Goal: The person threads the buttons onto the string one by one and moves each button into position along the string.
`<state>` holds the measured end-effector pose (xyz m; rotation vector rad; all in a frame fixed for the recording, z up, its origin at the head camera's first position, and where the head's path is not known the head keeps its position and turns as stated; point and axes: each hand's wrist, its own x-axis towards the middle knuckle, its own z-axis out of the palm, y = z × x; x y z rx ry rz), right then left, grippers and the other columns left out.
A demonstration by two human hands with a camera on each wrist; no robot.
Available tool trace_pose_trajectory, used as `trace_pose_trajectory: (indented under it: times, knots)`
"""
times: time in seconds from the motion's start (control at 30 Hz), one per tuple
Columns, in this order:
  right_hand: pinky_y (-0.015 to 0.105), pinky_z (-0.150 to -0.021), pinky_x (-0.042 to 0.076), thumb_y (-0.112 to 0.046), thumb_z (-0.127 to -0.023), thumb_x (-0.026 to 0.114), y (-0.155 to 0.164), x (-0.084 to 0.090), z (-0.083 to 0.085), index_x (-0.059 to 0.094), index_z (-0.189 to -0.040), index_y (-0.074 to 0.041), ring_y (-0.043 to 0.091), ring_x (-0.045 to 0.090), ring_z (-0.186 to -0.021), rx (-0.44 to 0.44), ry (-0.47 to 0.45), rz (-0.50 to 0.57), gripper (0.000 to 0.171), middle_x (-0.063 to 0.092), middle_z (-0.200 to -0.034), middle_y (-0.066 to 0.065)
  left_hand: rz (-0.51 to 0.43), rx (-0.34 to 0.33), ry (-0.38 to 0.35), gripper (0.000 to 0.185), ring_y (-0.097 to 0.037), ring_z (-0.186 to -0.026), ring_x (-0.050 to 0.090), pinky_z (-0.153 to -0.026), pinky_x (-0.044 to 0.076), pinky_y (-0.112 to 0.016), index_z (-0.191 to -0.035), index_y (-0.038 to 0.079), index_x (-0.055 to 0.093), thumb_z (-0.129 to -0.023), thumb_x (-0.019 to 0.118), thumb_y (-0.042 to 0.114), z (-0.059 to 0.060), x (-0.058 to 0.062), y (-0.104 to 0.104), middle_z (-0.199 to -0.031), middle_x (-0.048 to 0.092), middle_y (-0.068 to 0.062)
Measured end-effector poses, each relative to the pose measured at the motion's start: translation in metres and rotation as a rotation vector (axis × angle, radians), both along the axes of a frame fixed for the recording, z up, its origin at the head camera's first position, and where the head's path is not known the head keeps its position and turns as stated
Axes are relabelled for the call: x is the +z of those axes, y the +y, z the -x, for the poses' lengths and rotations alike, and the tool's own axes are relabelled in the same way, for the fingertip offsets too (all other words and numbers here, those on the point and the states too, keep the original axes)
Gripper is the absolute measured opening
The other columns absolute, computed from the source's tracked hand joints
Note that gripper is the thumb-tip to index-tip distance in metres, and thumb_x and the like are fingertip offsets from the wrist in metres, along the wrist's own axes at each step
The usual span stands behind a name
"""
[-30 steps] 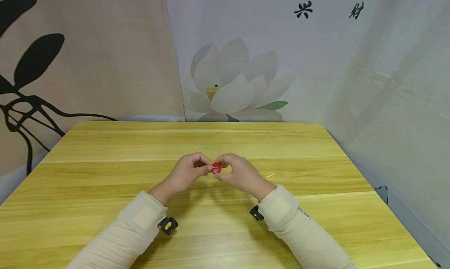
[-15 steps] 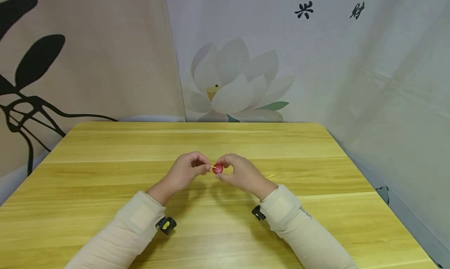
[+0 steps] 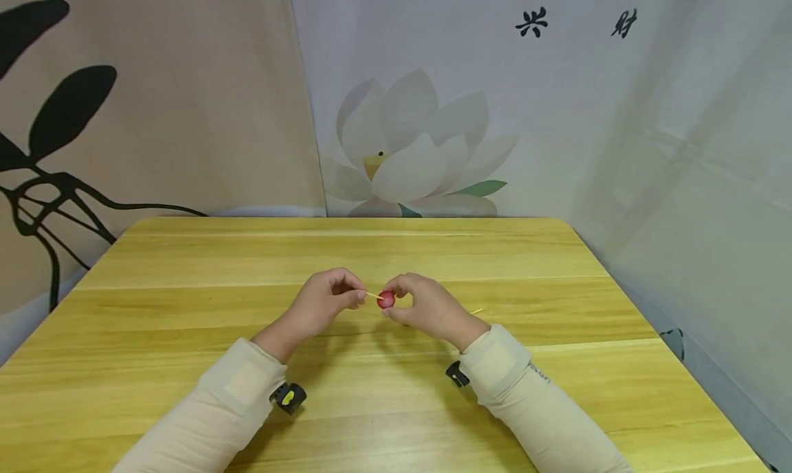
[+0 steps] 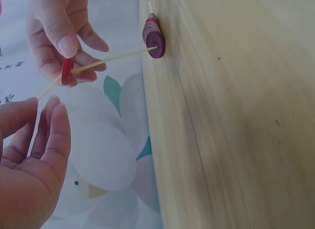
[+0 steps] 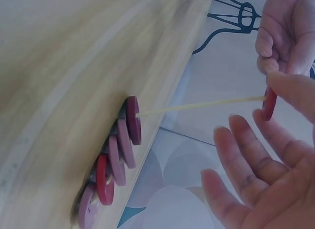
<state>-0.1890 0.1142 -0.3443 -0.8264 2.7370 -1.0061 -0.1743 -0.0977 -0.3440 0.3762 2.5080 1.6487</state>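
The right hand (image 3: 427, 308) pinched one red button (image 3: 386, 299); the left hand (image 3: 322, 304) pinched its yellow string (image 3: 373, 295); five buttons (image 5: 115, 160) lay threaded on the bench (image 3: 185, 308).

The head camera looked forward and down across the counter (image 3: 185, 308) from the near side, facing the far wall. Each wrist camera sat close, its picture turned sideways. All three shared the red button (image 3: 386, 299) on the pale string (image 4: 113, 57).
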Motion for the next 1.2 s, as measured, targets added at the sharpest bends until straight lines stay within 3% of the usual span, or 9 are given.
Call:
trace_pose_trajectory:
  times: [0.3, 0.67, 1.2]
  knots:
    - [0.039, -0.089, 0.046, -0.020, -0.088, 0.073, 0.002, -0.003, 0.003, 0.066, -0.106, -0.012, 0.029, 0.057, -0.104, 0.023, -0.030, -0.022, 0.021, 0.062, -0.105, -0.001, 0.010, 0.004, 0.002, 0.013, -0.028, -0.085, 0.062, -0.083, 0.051, -0.048, -0.100, -0.003, 0.062, -0.095, 0.060, 0.009, -0.002, 0.000, -0.003, -0.087, 0.064, -0.008]
    - [0.038, -0.088, 0.047, -0.018, -0.086, 0.074, 0.003, -0.009, 0.007, 0.066, -0.105, -0.011, 0.027, 0.057, -0.103, 0.035, -0.022, -0.071, 0.021, 0.063, -0.108, 0.001, 0.020, 0.015, 0.000, 0.010, -0.023, -0.081, 0.061, -0.082, 0.051, -0.049, -0.098, -0.001, 0.063, -0.095, 0.061, 0.008, 0.000, -0.001, -0.008, -0.085, 0.064, -0.007]
    - [0.036, -0.087, 0.049, -0.019, -0.087, 0.073, 0.007, -0.011, 0.014, 0.067, -0.100, -0.011, 0.022, 0.059, -0.096, 0.056, -0.033, -0.154, 0.017, 0.062, -0.102, 0.002, 0.049, 0.017, 0.015, 0.008, -0.030, -0.083, 0.061, -0.080, 0.051, -0.045, -0.097, -0.001, 0.063, -0.094, 0.061, 0.007, 0.002, 0.002, -0.013, -0.084, 0.064, -0.008]
